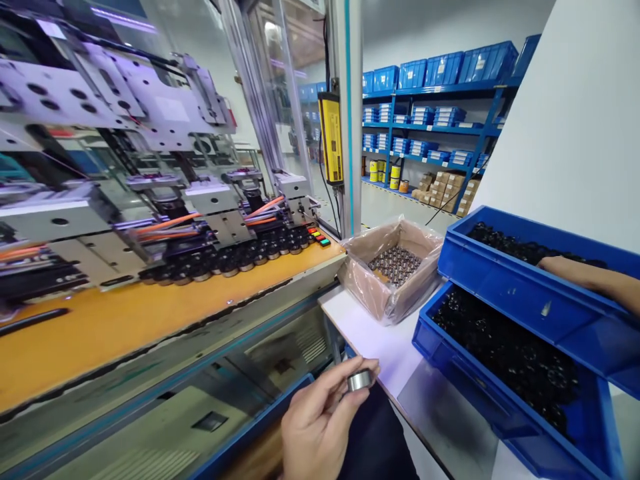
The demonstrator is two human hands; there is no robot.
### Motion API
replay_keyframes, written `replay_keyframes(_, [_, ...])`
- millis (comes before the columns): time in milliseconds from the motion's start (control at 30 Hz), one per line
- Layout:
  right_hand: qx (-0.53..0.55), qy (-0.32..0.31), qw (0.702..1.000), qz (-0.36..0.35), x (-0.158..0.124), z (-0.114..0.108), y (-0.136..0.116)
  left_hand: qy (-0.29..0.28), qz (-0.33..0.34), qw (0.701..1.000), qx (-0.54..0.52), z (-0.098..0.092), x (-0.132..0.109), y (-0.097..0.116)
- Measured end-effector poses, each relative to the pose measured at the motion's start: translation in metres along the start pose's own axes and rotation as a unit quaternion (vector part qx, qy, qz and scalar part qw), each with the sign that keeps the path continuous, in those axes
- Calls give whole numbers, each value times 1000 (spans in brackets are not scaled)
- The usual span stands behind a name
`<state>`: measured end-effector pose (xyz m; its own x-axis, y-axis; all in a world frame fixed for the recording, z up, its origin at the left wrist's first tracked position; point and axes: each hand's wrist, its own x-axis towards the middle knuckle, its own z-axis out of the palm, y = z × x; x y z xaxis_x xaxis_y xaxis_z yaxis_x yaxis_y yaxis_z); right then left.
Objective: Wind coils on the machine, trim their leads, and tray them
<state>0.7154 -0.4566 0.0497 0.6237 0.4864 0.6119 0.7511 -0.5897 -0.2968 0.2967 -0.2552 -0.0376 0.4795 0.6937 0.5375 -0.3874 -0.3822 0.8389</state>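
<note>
My left hand (pixel 320 417) is low in the view, its thumb and fingers pinched on a small silver metal ring (pixel 359 380), held over the gap between the machine bench and the white table. My right forearm (pixel 595 280) reaches into the upper blue bin (pixel 505 283) full of small black parts (pixel 505 241); the hand itself is hidden among the parts behind the bin wall. A lower blue bin (pixel 445 353) beneath it also holds black parts (pixel 510 350).
A plastic-lined cardboard box (pixel 385 297) of small metal parts (pixel 395 263) stands on the white table (pixel 370 333). Left, an orange-topped bench (pixel 125 327) carries a machine with a row of black round parts (pixel 235 257). Blue shelving (pixel 435 127) stands behind.
</note>
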Motion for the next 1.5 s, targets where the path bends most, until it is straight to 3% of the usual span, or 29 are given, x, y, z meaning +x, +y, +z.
replay_keyframes(100, [-33,-130,991,15,20,-13,8,-11,19,1000,-5,-1,3,4])
replay_keyframes(167, [-53,-178,982,29,38,-24,7,-11,29,1000,7,-2,5,6])
replay_keyframes(233, [-71,-182,980,40,53,-35,-1,1,36,999,28,-4,4,7])
replay_keyframes(333, [-95,-119,988,39,57,-50,-28,25,24,999,35,-6,3,5])
replay_keyframes(433, [-50,-45,998,-14,23,-50,-76,47,-18,999,13,-6,6,2])
replay_keyframes(467, [23,-12,997,-76,3,-46,-96,57,-33,998,7,-5,8,1])
replay_keyframes(533, [155,-9,963,-222,-40,-32,-136,69,-59,996,0,-3,12,0])
replay_keyframes(567, [207,-36,938,-275,-62,-23,-155,66,-71,995,-3,-1,14,1])
replay_keyframes(667, [313,-77,883,-340,-115,5,-198,32,-111,993,-35,5,17,5])
replay_keyframes(733, [355,-74,858,-365,-134,19,-212,6,-147,986,-73,10,16,9])
replay_keyframes(833, [382,-55,839,-384,-145,31,-216,-34,-177,979,-94,19,13,12])
replay_keyframes(1033, [410,-24,812,-415,-146,36,-209,-74,-123,987,-69,36,14,12])
replay_keyframes(1233, [366,-17,833,-414,-141,31,-205,-66,-85,993,-49,37,15,15])
replay_keyframes(1500, [350,-1,822,-449,-138,30,-204,-116,-176,970,-119,33,12,13])
